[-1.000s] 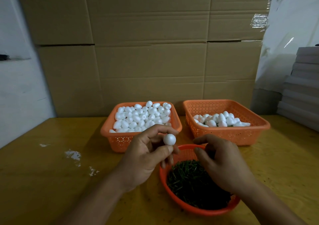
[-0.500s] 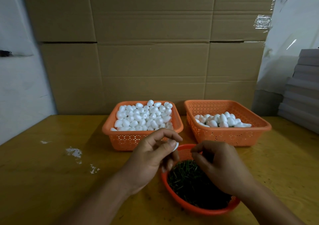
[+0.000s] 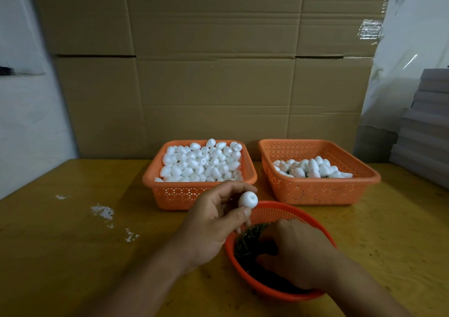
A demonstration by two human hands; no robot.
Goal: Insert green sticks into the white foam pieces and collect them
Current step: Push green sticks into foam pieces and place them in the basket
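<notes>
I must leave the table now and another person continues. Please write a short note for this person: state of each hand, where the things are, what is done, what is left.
Left hand: pinches one white foam piece between thumb and fingers, above the table; no stick in it is visible.
Right hand: reaches down into the round orange basket of green sticks; its fingertips are hidden, so a grip cannot be confirmed.
Left square basket: heaped with plain foam pieces.
Right square basket: a smaller pile of foam pieces, with some green showing among them.
Left to do: get a stick, insert it into the held piece, put the piece in the right basket, then work through the heap.
</notes>
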